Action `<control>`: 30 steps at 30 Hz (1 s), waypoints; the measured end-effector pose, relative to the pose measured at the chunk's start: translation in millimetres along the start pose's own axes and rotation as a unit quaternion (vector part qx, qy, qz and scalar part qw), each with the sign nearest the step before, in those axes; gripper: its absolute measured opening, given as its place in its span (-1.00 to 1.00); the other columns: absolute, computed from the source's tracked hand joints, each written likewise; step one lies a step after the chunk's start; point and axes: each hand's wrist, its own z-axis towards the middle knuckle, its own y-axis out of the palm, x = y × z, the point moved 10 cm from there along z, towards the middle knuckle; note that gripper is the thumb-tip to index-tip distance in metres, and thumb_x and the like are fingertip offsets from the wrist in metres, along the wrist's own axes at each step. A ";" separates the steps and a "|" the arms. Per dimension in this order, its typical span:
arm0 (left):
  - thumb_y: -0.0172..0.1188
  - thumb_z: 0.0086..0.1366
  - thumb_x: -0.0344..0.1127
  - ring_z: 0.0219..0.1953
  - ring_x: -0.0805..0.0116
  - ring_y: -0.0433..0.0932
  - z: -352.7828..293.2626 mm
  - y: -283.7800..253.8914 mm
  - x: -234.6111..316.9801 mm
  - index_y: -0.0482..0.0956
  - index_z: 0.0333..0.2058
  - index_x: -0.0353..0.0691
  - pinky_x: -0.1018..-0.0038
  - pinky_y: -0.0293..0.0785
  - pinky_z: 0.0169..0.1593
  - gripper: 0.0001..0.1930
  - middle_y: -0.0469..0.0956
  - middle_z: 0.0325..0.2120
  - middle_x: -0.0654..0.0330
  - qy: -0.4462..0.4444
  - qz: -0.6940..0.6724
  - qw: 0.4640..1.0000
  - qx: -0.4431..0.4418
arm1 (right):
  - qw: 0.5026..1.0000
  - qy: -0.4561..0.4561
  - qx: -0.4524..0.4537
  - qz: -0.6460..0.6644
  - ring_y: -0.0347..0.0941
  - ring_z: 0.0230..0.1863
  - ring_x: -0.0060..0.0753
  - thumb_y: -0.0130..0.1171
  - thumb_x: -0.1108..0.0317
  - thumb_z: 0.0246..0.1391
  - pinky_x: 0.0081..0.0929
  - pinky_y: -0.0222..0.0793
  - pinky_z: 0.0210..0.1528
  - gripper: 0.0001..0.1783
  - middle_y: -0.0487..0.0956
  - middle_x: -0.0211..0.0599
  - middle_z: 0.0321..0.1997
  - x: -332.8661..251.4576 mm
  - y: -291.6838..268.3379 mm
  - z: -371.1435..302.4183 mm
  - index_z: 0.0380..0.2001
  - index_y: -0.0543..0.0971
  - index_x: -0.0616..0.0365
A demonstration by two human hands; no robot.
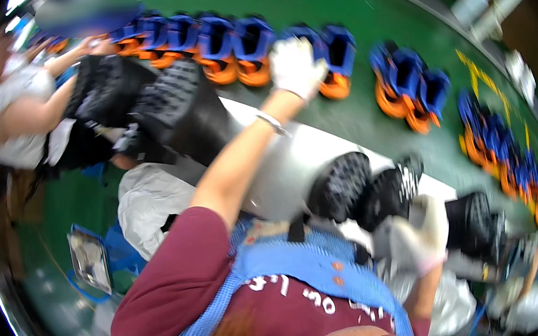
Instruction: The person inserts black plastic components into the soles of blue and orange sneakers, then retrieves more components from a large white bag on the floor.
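My left hand, in a white glove, stretches out over the bench to a blue and orange shoe. Its thumb stands apart from the fingers, with nothing visible between them; the blur hides whether it touches the shoe. Beside that shoe stands another blue and orange shoe. Close to my body, my white-gloved right hand is beside a black lumpy-surfaced piece. Motion smears its fingers, so I cannot see whether they grip anything. A second black studded piece lies just left of it.
Blue and orange shoes line the green surface across from me, continuing to the right. Large black studded pieces stand at the left end of the white bench edge. A co-worker is at the left; white bags lie nearby.
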 end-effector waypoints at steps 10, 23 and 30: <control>0.00 0.33 0.26 0.28 0.25 0.28 -129.4 -16.1 114.4 0.07 0.32 -0.38 0.31 0.19 0.35 -0.13 0.30 0.23 -0.04 0.076 -0.749 0.423 -0.504 | 0.979 -0.167 0.022 0.119 0.46 0.01 -0.10 0.56 0.16 -0.41 -0.30 0.37 0.10 -0.17 0.49 -0.04 0.01 -89.7 -5.8 47.7 -0.02 0.48 0.34; 0.06 0.35 -0.39 -0.03 0.32 0.53 -113.5 16.1 56.7 0.36 0.07 -0.34 0.33 0.47 0.10 -0.66 0.51 -0.08 0.10 -0.056 -0.831 0.438 -0.338 | 0.994 -0.012 -0.100 0.049 0.56 -0.29 -0.17 0.28 0.04 0.02 -0.30 0.45 -0.18 -0.47 0.55 -0.13 -0.27 -75.3 64.4 93.3 -0.07 0.48 0.20; 0.14 0.34 -0.42 -0.11 0.41 0.50 -88.9 23.9 35.1 0.39 -0.04 -0.30 0.39 0.46 0.04 -0.75 0.50 -0.17 0.22 -0.112 -0.869 0.421 -0.237 | 0.998 -0.004 -0.058 -0.018 0.55 -0.44 -0.17 0.29 -0.01 -0.05 -0.28 0.47 -0.29 -0.50 0.55 -0.22 -0.47 -82.7 85.3 126.7 -0.22 0.48 0.16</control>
